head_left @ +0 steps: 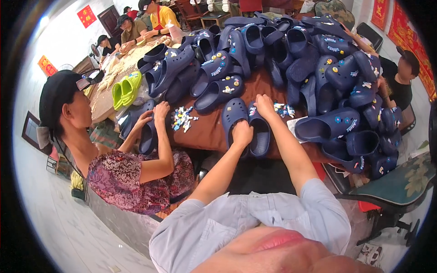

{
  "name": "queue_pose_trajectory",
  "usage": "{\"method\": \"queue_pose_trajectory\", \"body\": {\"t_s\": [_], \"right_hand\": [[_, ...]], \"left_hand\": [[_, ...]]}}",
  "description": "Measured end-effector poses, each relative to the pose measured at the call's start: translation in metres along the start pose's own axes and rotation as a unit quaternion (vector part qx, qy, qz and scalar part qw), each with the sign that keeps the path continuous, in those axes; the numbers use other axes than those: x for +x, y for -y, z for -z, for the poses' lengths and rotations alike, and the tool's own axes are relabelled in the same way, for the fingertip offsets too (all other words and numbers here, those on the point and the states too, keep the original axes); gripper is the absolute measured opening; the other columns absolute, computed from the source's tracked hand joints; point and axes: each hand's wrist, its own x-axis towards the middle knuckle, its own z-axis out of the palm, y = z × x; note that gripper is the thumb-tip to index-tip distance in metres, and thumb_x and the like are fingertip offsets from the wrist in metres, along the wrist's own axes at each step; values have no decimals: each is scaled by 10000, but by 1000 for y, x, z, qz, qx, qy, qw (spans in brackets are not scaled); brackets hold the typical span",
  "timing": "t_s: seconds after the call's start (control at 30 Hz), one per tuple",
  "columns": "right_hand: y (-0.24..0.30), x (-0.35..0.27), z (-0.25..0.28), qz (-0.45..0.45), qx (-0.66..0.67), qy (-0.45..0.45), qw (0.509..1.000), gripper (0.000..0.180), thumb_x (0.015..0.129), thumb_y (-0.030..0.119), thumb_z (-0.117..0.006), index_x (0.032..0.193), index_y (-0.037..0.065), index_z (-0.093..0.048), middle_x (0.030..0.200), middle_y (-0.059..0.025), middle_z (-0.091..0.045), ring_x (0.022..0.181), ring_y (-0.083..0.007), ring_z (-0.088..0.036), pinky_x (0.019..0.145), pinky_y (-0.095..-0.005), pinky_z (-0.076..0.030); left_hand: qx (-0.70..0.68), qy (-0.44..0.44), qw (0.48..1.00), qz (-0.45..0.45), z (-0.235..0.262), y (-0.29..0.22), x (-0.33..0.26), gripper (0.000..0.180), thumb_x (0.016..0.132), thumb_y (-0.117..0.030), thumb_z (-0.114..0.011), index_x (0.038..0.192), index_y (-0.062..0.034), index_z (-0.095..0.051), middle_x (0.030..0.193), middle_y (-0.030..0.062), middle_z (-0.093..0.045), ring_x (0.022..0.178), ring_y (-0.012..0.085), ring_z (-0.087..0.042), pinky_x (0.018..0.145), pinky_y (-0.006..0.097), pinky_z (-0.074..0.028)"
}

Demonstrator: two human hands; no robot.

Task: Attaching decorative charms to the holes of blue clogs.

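Two navy clogs stand side by side at the table's near edge, toes pointing away from me. My left hand (242,133) reaches into the opening of the left clog (230,113), its curled fingers partly hidden there. My right hand (265,106) is over the toe of the right clog (260,139), fingertips pinched together at its upper surface. Whatever is between those fingertips is too small to make out. The left clog has a small charm on its toe. Close to my right hand lies a small heap of blue, white and yellow shoe charms (284,109).
A large pile of charm-decorated navy clogs (300,68) covers the brown-covered table (205,136) ahead and right. Another charm heap (183,119) lies left. At my left, a person (123,177) handles navy clogs; lime-green clogs (127,90) stand beyond. Others work farther off.
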Motion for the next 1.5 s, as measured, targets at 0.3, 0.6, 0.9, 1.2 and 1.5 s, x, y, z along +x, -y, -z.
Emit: {"method": "queue_pose_trajectory", "body": {"t_s": [0.3, 0.6, 0.9, 1.2, 1.5], "right_hand": [[-15, 5, -10, -52, 99, -1, 994, 258, 717, 143, -803, 838, -10, -634, 869, -236, -674, 889, -398, -655, 794, -456, -501], [-22, -3, -7, 27, 143, -28, 989, 210, 743, 104, -758, 831, -1, -599, 872, -212, -642, 876, -383, -616, 774, -451, -475], [-53, -20, -5, -96, 128, -185, 970, 168, 747, 79, -741, 820, 41, -594, 867, -160, -600, 860, -359, -599, 778, -435, -474], [-33, -25, 14, -2, 36, -142, 989, 222, 761, 134, -752, 965, 76, -686, 1027, -181, -603, 1023, -381, -555, 887, -456, -459], [11, -17, 13, 191, 105, 106, 970, 199, 843, 236, -654, 860, 50, -724, 969, -143, -663, 965, -324, -572, 896, -425, -447]], "left_hand": [[-3, 30, 999, 21, 1, 0, 2, 317, 813, -229, -690, 896, 76, -656, 959, 289, -666, 927, 430, -652, 843, 480, -518], [2, 5, 1000, 4, -4, 2, 3, 261, 808, -200, -679, 854, 57, -668, 900, 284, -669, 864, 424, -666, 803, 478, -535], [1, -23, 1000, -10, -3, 2, 1, 258, 803, -195, -679, 836, 60, -663, 881, 278, -671, 863, 429, -663, 797, 483, -532], [-3, -6, 1000, 3, -1, 1, 2, 264, 804, -197, -684, 842, 63, -661, 883, 286, -668, 866, 429, -663, 804, 479, -534], [-14, 8, 1000, 1, -1, 3, 4, 270, 805, -196, -683, 869, 64, -650, 881, 286, -666, 855, 431, -664, 794, 486, -533]]}}
